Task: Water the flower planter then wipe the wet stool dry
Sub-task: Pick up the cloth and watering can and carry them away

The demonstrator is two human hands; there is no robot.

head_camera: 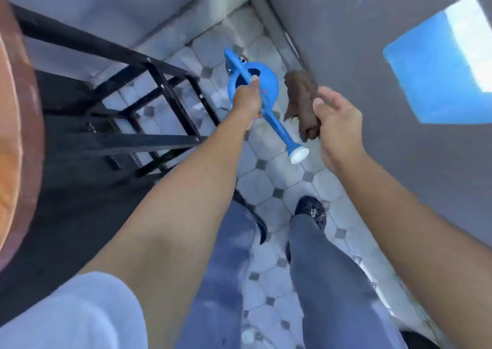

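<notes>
Watering can [255,82] left of cloth [300,101] (frame [149,103] farther left).

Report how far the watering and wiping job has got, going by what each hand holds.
Nothing shows as finished: no planter is in view, and the stool's wooden seat edge shows no clear wiping. In hand: the left hand grips the blue watering can, spout toward the person; the right hand holds a brown cloth. Whether watering is left cannot be told; wiping seems to remain.

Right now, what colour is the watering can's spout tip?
White, on the blue watering can; spout tip shows in the head view.
</notes>
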